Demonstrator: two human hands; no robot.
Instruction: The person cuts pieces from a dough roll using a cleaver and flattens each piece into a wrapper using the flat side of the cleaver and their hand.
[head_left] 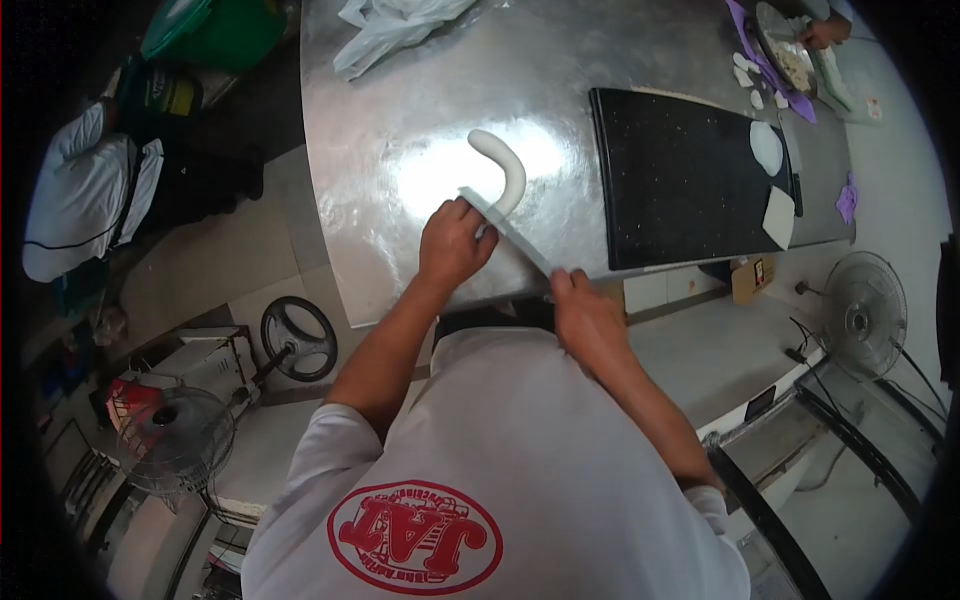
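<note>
A curved white dough roll (512, 172) lies on the shiny metal table (390, 280). Across its near end rests the flat grey blade of a knife (522, 243). My right hand (590, 315) is closed around the knife's handle end, close to the table's front edge. At the blade's far end, my left hand (455, 243) has its fingers curled against the near end of the dough, which they partly hide.
A black board (680, 180) carries white flat pieces at its right side. Behind it, another person's hand (825, 33) is by a bowl of pale filling (790, 65). A plastic bag (395, 30) lies at the back. Another person (90, 190) stands left, near a green tub (215, 35).
</note>
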